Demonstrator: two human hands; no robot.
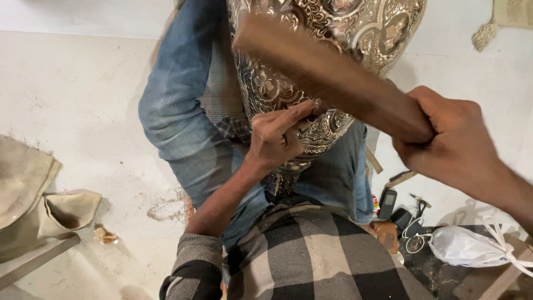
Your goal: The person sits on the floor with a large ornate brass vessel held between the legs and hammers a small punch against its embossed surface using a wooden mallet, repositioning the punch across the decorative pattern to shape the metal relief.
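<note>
A large engraved metal vase (355, 28) lies across my lap between my jean-clad legs. My left hand (276, 136) rests against its lower body, fingers pinched on a small tool that is mostly hidden, its tip touching the patterned surface. My right hand (452, 139) is shut on the handle end of a thick brown wooden mallet (327, 75), which slants up and left over the vase and is blurred by motion.
Folded beige cloth (33, 194) lies on the pale floor at the left. At the right are a small dark phone (387, 203), cables, a white plastic bag (466, 244) and loose tools. A tasselled rug corner (486, 33) shows at top right.
</note>
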